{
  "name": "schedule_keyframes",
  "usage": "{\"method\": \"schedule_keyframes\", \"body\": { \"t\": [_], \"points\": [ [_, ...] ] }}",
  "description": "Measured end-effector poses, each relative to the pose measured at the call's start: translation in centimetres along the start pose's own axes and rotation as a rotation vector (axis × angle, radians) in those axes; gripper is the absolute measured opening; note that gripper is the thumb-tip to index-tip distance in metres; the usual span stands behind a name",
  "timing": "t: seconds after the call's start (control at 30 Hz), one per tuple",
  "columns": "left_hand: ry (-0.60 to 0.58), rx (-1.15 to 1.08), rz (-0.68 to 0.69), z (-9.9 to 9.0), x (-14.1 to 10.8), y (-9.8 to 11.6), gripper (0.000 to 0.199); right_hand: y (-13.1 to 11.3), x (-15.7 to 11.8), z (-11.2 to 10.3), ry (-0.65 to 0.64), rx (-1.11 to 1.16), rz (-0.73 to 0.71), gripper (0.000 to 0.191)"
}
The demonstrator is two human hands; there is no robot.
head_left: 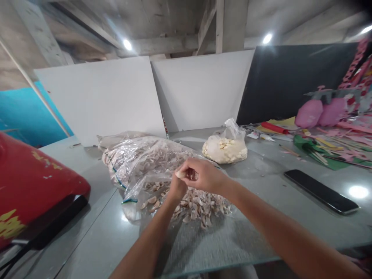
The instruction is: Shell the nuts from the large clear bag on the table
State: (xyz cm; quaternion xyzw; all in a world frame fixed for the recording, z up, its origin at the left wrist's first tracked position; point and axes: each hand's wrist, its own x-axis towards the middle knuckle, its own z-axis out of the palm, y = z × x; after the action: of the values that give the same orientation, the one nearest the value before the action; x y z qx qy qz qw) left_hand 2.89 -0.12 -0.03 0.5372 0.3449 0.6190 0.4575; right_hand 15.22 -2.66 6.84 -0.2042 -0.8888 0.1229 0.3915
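Both of my hands meet over a loose pile of pale, shell-like pieces (199,207) on the table. My right hand (203,174) is closed, its thumb and finger pinching a small whitish piece (180,174). Just left of it and partly behind it, my left hand (178,186) touches the same spot; its fingers are mostly hidden. A large clear plastic bag (145,155) filled with similar pieces lies behind my hands, its open mouth toward the pile. Farther back on the right sits a smaller clear bag (225,149) of cream-coloured pieces.
A black phone (321,190) lies on the grey table (116,240) at right. Pink spray bottles (309,113), a red tube (274,128) and green sheets (316,153) crowd the back right. A red object (37,182) stands at left. White boards (101,100) rise behind.
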Motion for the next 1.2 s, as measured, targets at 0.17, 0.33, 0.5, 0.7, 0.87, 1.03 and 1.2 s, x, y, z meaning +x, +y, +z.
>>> {"method": "schedule_keyframes", "body": {
  "t": [0.17,0.33,0.5,0.7,0.87,1.03,1.2],
  "points": [
    [-0.100,-0.093,0.108,-0.5,-1.2,1.1,0.035,2.2,-1.8,-0.5,0.157,0.049,0.016,0.005],
    [-0.063,0.160,0.166,-0.5,-0.9,1.1,0.025,3.8,-2.5,0.0,0.196,0.112,0.070,0.018],
    [-0.046,0.423,0.198,-1.4,-0.4,0.4,0.028,4.5,-3.6,0.1,0.172,0.115,0.167,0.022],
    [-0.025,0.503,0.181,-2.0,-0.3,-0.4,0.032,5.4,-4.0,0.5,0.146,0.079,0.274,0.023],
    [-0.043,0.576,0.177,-2.1,-0.1,-0.3,0.032,6.2,-4.3,1.0,0.115,0.031,0.315,0.024],
    [-0.101,0.623,0.175,-2.0,-0.1,-0.3,0.029,6.7,-4.5,1.4,0.049,-0.039,0.335,0.028],
    [-0.124,0.661,0.189,-2.2,-0.1,-0.5,0.028,6.4,-4.5,1.7,0.114,-0.016,0.331,0.022]
  ]
}}
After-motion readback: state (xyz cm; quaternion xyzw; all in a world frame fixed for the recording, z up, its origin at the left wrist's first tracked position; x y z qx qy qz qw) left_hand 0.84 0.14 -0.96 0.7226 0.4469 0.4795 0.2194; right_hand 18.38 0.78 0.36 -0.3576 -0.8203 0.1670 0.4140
